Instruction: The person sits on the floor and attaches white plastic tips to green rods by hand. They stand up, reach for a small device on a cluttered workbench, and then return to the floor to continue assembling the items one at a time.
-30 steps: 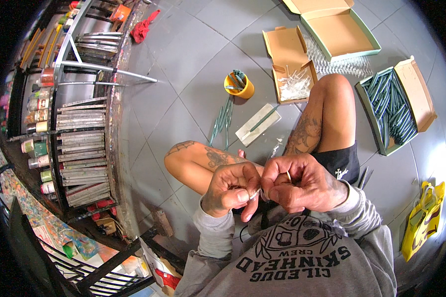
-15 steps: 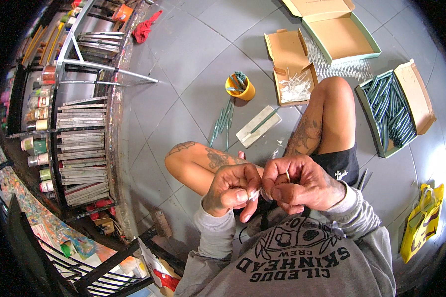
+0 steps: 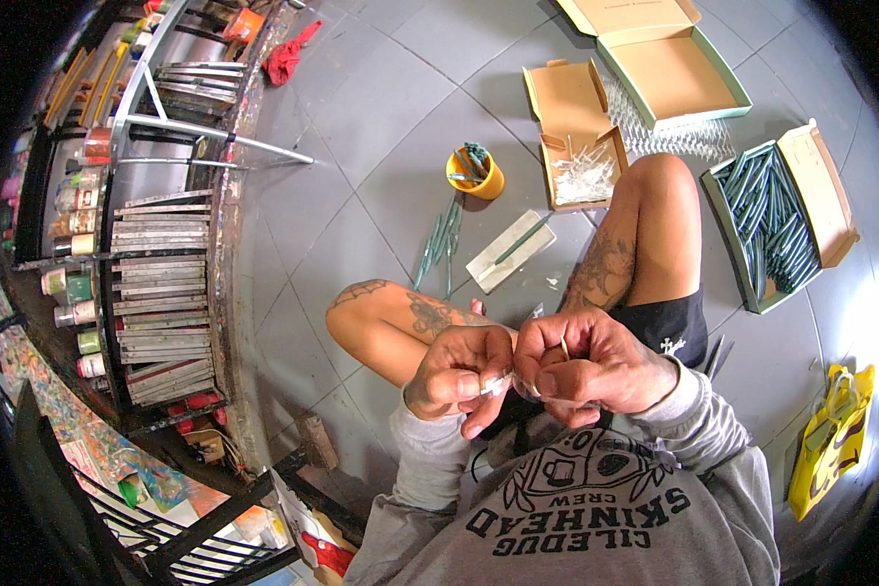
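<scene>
Clock positions are read with the two hands at the dial centre. The base surface in my head view is the grey tiled floor [image 3: 371,127]. At 10 o'clock I have the storage rack [image 3: 227,303], loaded with jars and stacked flat frames. At 1 o'clock sits the wide open box [image 3: 669,73], brown inside, beside clear ridged material [image 3: 698,140]. At 2 o'clock is the rod box [image 3: 820,195], flap folded outward, filled with dark green rods. Just past 3 o'clock stands the yellow bag [image 3: 830,454]. Between 12 and 1 o'clock is the small carton [image 3: 568,98], lid open, containing thin white pieces.

Left hand [image 3: 454,376]: thumb and index finger pinch the small white scrap [image 3: 498,384]. Right hand [image 3: 596,366]: the grip is closed, thumb against fingers, on a pale slim stick [image 3: 564,347] that projects upward. The fingertips of both hands nearly meet (I cannot tell whether one piece spans the gap).

At 12 o'clock lies the pale board [image 3: 486,269], with a single green rod [image 3: 521,241] across it. Slightly before 12, farther out, stands the yellow cup [image 3: 488,186], holding more rods. At 11 o'clock, loose rods [image 3: 439,244] lie on the tiles.
</scene>
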A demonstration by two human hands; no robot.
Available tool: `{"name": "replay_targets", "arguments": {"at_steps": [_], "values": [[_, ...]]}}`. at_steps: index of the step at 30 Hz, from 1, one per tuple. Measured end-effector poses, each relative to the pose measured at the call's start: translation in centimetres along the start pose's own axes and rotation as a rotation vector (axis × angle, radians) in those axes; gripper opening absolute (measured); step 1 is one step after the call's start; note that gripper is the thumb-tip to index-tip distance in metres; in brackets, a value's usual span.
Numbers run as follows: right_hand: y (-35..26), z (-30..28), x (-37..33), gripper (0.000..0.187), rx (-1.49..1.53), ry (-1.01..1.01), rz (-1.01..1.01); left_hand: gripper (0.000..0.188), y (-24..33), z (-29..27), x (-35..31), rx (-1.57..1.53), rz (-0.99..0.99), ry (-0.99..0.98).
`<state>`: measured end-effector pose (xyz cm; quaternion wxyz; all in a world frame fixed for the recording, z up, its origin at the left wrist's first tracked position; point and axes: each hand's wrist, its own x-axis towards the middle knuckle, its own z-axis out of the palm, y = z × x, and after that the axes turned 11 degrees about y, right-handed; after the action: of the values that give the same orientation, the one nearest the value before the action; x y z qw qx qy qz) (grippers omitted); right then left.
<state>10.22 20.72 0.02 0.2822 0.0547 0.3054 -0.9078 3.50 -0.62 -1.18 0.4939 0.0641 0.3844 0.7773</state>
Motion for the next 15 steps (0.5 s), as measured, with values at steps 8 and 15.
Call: {"name": "replay_targets", "arguments": {"at_steps": [8, 15], "values": [[-0.11, 0.12, 0.14, 0.015, 0.049, -0.018, 0.022, 0.026, -0.46, -0.59, 0.48, 0.004, 0.037, -0.041], [-0.28, 0.25, 0.10, 0.015, 0.047, -0.026, 0.032, 0.026, -0.82, -0.85, 0.60, -0.027, 0.067, -0.065]]}}
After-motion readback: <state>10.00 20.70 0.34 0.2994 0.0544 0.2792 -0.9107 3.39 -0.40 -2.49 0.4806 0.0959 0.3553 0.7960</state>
